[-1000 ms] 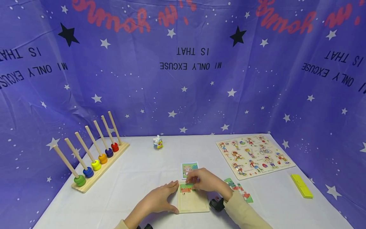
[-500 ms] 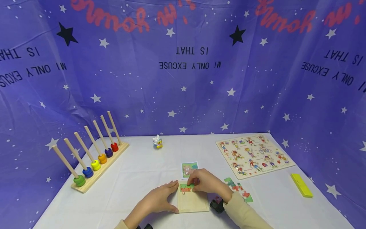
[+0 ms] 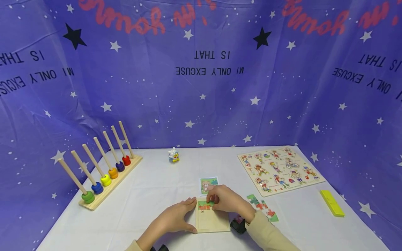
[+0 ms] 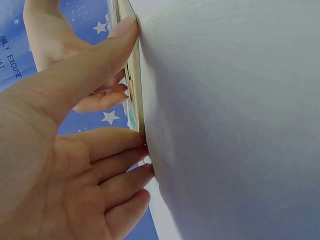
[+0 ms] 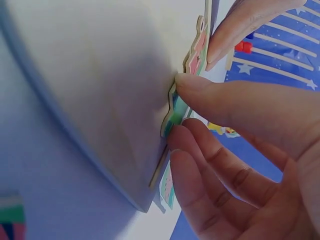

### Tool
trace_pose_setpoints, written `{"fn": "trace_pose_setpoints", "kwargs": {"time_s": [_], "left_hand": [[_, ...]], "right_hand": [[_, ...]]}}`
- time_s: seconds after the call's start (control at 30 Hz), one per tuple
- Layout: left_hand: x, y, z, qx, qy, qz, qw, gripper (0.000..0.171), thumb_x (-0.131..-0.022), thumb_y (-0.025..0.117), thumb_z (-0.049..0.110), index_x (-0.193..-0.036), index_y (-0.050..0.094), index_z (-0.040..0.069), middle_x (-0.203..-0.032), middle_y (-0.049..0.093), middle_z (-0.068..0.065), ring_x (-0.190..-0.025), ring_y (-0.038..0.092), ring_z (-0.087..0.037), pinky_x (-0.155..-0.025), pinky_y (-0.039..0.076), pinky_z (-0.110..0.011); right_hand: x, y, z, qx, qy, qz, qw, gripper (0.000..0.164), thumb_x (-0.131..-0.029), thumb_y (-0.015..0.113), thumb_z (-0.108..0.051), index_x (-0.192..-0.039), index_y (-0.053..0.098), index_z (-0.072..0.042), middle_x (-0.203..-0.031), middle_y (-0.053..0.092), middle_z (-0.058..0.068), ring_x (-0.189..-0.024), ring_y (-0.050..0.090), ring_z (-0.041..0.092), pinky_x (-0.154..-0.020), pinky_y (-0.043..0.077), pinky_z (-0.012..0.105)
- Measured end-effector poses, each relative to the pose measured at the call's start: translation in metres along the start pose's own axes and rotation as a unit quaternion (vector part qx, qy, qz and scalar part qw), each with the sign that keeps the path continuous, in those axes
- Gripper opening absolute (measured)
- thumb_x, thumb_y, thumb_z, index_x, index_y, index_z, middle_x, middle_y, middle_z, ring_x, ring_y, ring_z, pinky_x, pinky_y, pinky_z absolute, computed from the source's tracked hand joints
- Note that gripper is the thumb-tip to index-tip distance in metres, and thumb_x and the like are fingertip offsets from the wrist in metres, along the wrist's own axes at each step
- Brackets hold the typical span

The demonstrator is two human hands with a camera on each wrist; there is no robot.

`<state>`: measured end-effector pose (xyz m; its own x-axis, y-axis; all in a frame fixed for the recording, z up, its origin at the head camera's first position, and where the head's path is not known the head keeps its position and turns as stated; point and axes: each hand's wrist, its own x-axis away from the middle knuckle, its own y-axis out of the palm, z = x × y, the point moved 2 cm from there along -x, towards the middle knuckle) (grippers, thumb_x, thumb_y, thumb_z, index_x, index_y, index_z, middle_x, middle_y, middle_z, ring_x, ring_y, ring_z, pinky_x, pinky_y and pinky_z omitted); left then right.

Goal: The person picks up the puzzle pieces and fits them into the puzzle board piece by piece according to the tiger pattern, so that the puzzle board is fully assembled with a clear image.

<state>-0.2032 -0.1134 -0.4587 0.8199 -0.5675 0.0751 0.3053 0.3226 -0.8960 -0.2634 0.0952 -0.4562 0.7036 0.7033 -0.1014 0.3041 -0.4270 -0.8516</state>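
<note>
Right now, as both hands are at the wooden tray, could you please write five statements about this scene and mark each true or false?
1. The left hand touches the wooden tray. True.
2. The right hand pinches a puzzle piece. True.
3. The picture card lies nearer the person than the tray. False: it lies beyond the far edge.
4. Loose pieces lie right of the tray. True.
5. The long yellow object lies left of the tray. False: it lies right.
</note>
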Motion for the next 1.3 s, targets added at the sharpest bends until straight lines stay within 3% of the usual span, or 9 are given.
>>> {"fn": "trace_pose_setpoints", "kwargs": {"time_s": [0.63, 0.93, 1.3], "left_hand": [[0.000, -0.002, 0.001, 0.001, 0.000, -0.004, 1.0000, 0.099, -0.068, 0.078, 0.054, -0.142, 0.044, -0.001, -0.149, 0.040, -0.014, -0.134, 0.040, -0.037, -0.105, 0.037, -0.053], [0.001, -0.001, 0.001, 0.001, 0.003, 0.001, 1.0000, 0.099, -0.067, 0.078, 0.054, -0.141, 0.044, -0.001, -0.149, 0.041, -0.015, -0.133, 0.041, -0.037, -0.104, 0.037, -0.053], [0.001, 0.000, 0.001, 0.002, 0.001, 0.001, 1.0000, 0.100, -0.066, 0.078, 0.053, -0.142, 0.044, -0.001, -0.149, 0.040, -0.014, -0.134, 0.039, -0.036, -0.106, 0.036, -0.053]], "right_hand": [[0.001, -0.001, 0.000, -0.005, -0.010, -0.005, 1.000, 0.019, -0.076, 0.080, 0.000, -0.089, 0.077, -0.014, -0.079, 0.065, -0.008, -0.069, 0.055, 0.002, -0.064, 0.048, 0.016], [0.020, -0.005, 0.011, -0.082, -0.028, 0.008, 0.996, 0.026, -0.078, 0.077, 0.001, -0.102, 0.073, -0.010, -0.095, 0.069, 0.000, -0.085, 0.064, 0.014, -0.072, 0.055, 0.024], [0.044, -0.030, 0.025, -0.052, -0.025, 0.035, 0.998, 0.026, -0.083, 0.075, -0.005, -0.108, 0.071, -0.012, -0.103, 0.069, -0.002, -0.091, 0.064, 0.019, -0.074, 0.056, 0.033]]}}
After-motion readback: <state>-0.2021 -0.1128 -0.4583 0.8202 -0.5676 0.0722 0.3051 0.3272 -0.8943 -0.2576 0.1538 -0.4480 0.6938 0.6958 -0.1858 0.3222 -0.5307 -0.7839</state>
